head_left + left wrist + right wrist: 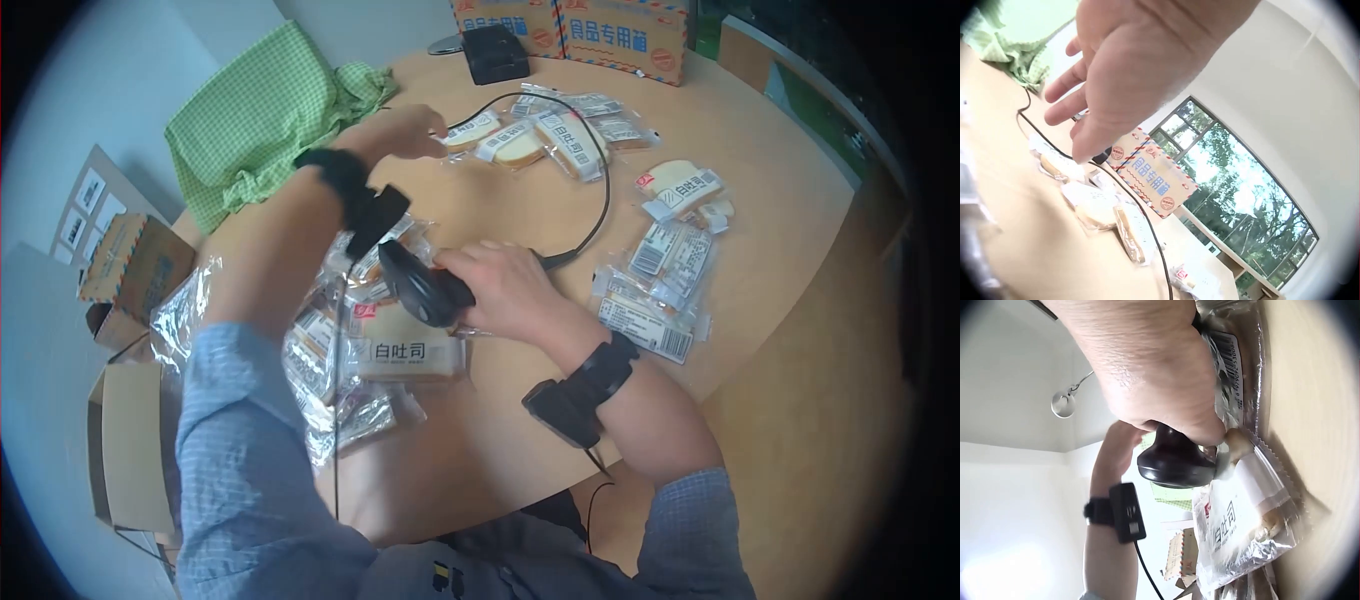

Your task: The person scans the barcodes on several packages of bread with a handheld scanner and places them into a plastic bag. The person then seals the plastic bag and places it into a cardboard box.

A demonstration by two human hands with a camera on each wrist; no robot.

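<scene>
Black plastic barcode scanner [425, 290] in the right hand [510, 290], fingers curled round its handle; scanner head over a large 白吐司 bread packet [410, 352] on the desk [500, 425]. Contact between the two cannot be told. Left hand [405, 132] released, fingers loosely extended, grasping nothing; it is just beside the far row of bread packets [572, 145]. Whether it touches one, cannot tell.

Containers: clear film wrappers, pale brown-crusted bread slices inside. More packets on the right, barcode labels up [650, 325], and an overlapping heap near the left forearm. Two printed cardboard boxes [625, 40] stand at the far edge, contents unseen. At left, a plain carton [135, 450], inside not visible.

Hidden or unclear: scanner handle mostly covered by the right hand; heap partly behind the left arm, film glare blurring its labels; far boxes cut off by the top of the head view.
</scene>
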